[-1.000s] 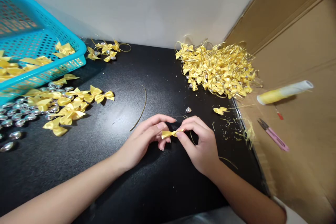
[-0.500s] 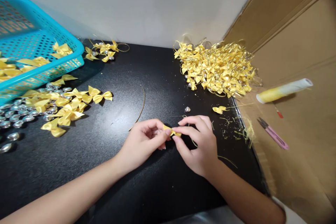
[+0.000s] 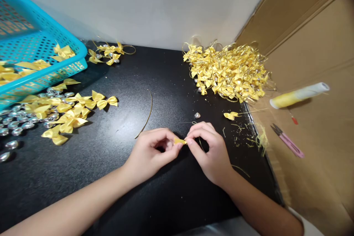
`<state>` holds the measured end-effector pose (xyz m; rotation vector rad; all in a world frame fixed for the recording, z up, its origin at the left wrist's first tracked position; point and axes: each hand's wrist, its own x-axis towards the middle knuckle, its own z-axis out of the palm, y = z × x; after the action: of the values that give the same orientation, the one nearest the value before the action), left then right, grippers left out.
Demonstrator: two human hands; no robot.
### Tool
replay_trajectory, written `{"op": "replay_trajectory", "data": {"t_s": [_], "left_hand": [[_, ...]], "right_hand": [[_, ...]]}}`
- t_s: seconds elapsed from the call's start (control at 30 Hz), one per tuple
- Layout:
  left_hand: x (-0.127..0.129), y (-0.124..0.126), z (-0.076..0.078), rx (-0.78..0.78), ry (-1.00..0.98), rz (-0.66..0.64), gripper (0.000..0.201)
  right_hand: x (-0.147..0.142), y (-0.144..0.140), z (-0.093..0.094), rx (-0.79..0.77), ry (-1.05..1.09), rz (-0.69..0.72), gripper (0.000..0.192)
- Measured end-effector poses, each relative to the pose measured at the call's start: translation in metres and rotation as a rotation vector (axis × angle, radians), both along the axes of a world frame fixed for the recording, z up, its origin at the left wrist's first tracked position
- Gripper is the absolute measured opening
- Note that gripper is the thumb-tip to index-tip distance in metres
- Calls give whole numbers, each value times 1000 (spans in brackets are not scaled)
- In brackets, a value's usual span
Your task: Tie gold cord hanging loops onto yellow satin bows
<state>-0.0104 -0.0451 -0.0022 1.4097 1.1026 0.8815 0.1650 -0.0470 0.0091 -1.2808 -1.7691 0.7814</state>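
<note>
Head view: the left hand [image 3: 151,155] and right hand [image 3: 211,155] both pinch a yellow bow [image 3: 179,141] near the middle of the black table [image 3: 155,202]; a slack grip might drop it, or loose thread [image 3: 201,144] might snag.

Pink snips [image 3: 288,141], yellow-white tube [image 3: 300,95] on cardboard [image 3: 326,132], turquoise basket [image 3: 81,49]
</note>
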Motion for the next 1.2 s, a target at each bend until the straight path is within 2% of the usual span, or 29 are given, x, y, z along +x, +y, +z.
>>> {"op": "replay_trajectory", "data": {"t_s": [0.1, 0.2, 0.3, 0.47, 0.57, 0.73, 0.93, 1.07, 1.2], "left_hand": [[-2, 0, -1, 125, 49, -4, 6], [-2, 1, 1, 183, 66, 6, 3], [-1, 1, 3, 144, 49, 19, 5], [1, 0, 2, -65, -39, 29, 6], [0, 0, 0, -119, -85, 58, 7], [0, 1, 3, -28, -121, 63, 7], [0, 1, 4, 76, -119, 78, 12], [1, 0, 2, 60, -135, 82, 13], [0, 0, 1, -21, -198, 92, 13]], "right_hand": [[1, 0, 0, -24, -4, -2, 14], [2, -1, 0, -32, -39, 2, 13], [2, -2, 0, -21, -87, 14, 12], [1, -3, -3, -4, -125, 8, 12], [1, -4, -1, 20, -115, -6, 13], [4, -3, 5, 124, -44, -30, 11], [3, -4, 5, 165, -112, -31, 13], [2, -4, 2, 200, -142, -44, 15], [1, -4, -1, 222, -175, -59, 13]]}}
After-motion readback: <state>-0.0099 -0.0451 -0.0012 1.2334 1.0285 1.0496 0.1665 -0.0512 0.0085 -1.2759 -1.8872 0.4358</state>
